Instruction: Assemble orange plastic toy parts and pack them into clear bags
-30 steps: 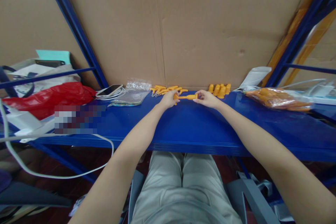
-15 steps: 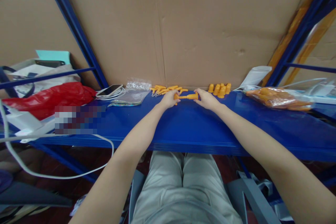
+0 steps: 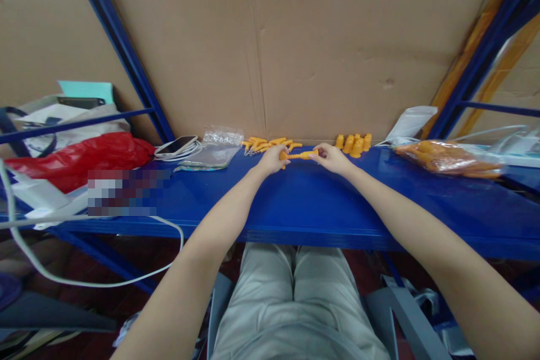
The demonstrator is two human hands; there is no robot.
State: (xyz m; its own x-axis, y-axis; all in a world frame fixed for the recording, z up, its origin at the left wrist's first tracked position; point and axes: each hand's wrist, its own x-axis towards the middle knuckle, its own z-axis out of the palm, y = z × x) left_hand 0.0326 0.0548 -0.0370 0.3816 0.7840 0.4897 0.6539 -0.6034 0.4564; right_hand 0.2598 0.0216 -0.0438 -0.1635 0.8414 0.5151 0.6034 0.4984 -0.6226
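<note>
- Pinching orange threaded piece point(image 3: 302, 154) by both ends: left hand point(image 3: 273, 158) and right hand point(image 3: 333, 158) each clenched on it, near shelf point(image 3: 295, 202) back edge.
- Probably best held level, grip firm, clear of loose orange parts point(image 3: 265, 143) behind.

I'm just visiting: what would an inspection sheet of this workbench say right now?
Surface: blue metal shelf, glossy.
Job's things: orange plastic piece held level between both hands; loose orange pieces behind left; upright orange caps behind right; bag of orange parts far right.
Clutter: phone, clear plastic bag, red bag, white pouch.
Hands: left hand and right hand each pinch one end of the piece.
Cables: white cable loops below the shelf's left front; coiled cable beside the phone.
Surroundings: cardboard sheet behind; blue rack posts.
</note>
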